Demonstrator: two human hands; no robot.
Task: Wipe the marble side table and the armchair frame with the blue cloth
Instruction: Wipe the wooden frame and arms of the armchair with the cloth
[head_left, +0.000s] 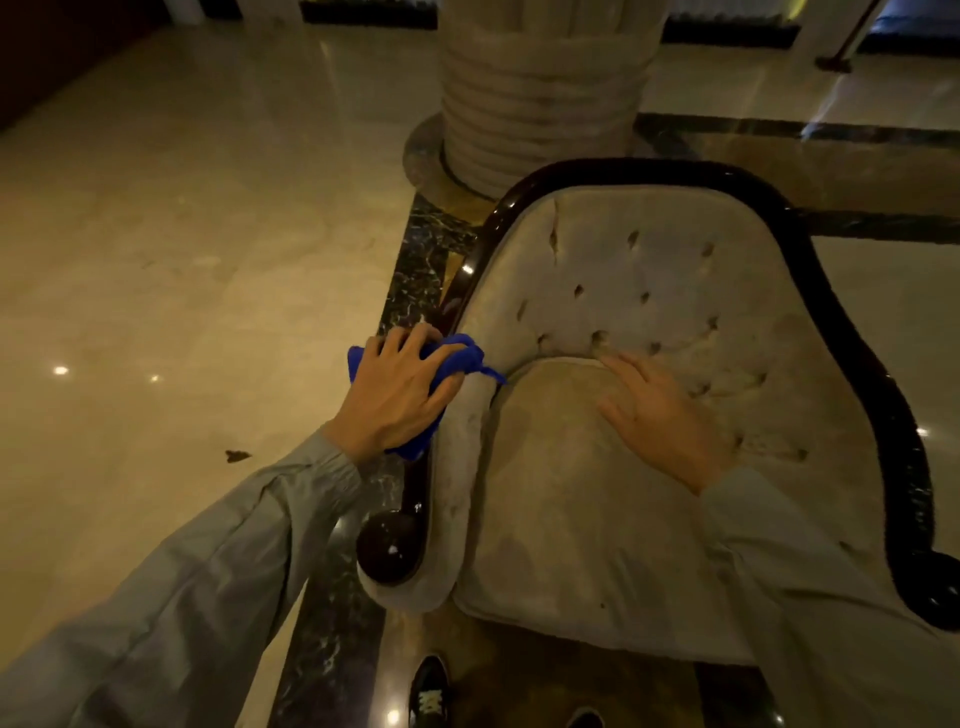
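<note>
A beige tufted armchair with a dark glossy wooden frame (852, 332) fills the right half of the view. My left hand (400, 395) is shut on the bunched blue cloth (462, 353) and presses it onto the chair's left arm rail, above the rail's round scrolled end (389, 545). My right hand (660, 410) rests flat, fingers apart, on the seat cushion (561, 519) near the backrest. No marble side table is in sight.
A thick ribbed stone column (540, 98) stands just behind the chair on a round base. Polished cream marble floor (182, 234) spreads to the left, crossed by a dark veined inlay strip (415, 270). My shoes (428, 693) show below the seat.
</note>
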